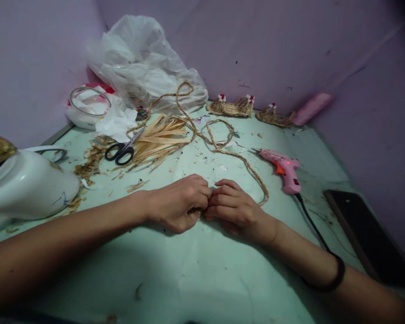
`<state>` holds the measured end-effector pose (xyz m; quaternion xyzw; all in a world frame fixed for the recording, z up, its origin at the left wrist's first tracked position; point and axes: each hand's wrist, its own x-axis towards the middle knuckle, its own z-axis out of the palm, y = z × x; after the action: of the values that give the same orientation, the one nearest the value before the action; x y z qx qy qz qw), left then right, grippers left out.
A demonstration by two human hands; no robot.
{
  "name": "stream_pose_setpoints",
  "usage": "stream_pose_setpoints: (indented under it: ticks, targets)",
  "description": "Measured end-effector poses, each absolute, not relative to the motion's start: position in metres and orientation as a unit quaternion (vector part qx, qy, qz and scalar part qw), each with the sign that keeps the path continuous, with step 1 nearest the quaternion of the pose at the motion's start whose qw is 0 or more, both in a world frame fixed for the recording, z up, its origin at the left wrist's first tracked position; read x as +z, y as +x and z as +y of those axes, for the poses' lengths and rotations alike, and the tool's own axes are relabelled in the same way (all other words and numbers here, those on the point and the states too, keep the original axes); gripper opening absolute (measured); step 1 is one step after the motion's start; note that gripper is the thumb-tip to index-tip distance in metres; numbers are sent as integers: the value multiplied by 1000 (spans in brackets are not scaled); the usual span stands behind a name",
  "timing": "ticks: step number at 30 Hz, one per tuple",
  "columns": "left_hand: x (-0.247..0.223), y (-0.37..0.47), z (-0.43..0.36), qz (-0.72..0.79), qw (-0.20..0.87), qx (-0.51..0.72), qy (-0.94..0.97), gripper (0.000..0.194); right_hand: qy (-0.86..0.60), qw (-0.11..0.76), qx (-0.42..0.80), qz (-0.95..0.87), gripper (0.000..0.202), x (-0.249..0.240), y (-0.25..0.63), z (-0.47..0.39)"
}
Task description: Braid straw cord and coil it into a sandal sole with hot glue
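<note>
My left hand [184, 202] is closed in a fist, its fingertips meeting those of my right hand [234, 209] just above the table. A braided straw rope [243, 162] loops over the tabletop and runs in behind my right hand. Between the hands a small brownish bit of it shows under my left fingers; the rest is covered by the curled fingers. Beyond my hands lies a fan of flat straw strips [162, 139], with black-handled scissors [124, 150] on its left edge. To the right rests a pink glue gun [281, 166] with a red light showing.
A white jug [30, 184] lies at the left, near a roll of clear tape [89, 105]. Behind stands a plastic bag [145, 63]. Small woven sandals [231, 108] line the back wall. At the right are a dark phone [364, 234] and a pink cylinder [312, 109].
</note>
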<state>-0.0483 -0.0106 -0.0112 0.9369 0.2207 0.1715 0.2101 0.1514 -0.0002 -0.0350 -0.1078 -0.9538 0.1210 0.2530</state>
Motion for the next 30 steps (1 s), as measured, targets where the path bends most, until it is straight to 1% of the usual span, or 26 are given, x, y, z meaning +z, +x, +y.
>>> stream_pose_setpoints:
  ticks: [2,6,9,11,15,17,20,23,24,25,28,29,30]
  targets:
    - [-12,-49,-15,247,207,178,930,17,-151,266,126,-944,5,-35,150,-2]
    - [-15,-49,-20,282,197,184,921,12,-236,294,120,-918,13,-39,149,-11]
    - [-16,-48,-17,279,207,188,919,11,-239,281,119,-922,10,-40,150,-13]
    - [-15,-48,-14,262,212,187,923,12,-226,279,131,-924,11,-39,150,-10]
    - [-10,-48,-9,219,206,164,939,14,-169,260,130,-942,20,-36,151,3]
    - [-9,-49,-9,215,204,158,942,14,-163,248,121,-947,22,-35,150,6]
    - [-12,-50,-13,261,204,166,929,12,-202,252,138,-936,27,-35,151,3]
    - [-15,-48,-19,330,207,179,903,9,-258,286,163,-908,46,-29,157,-10]
    - [-16,-47,-21,347,205,181,897,10,-273,304,164,-898,49,-27,161,-15]
    - [-16,-46,-23,360,201,179,893,11,-288,323,161,-887,46,-24,164,-20]
    - [-16,-42,-31,402,179,171,882,12,-342,385,138,-846,16,-18,176,-33]
    - [-16,-40,-35,417,168,170,877,13,-370,407,121,-827,8,-17,180,-35]
    - [-17,-38,-38,432,154,173,872,14,-404,428,98,-802,6,-16,183,-35]
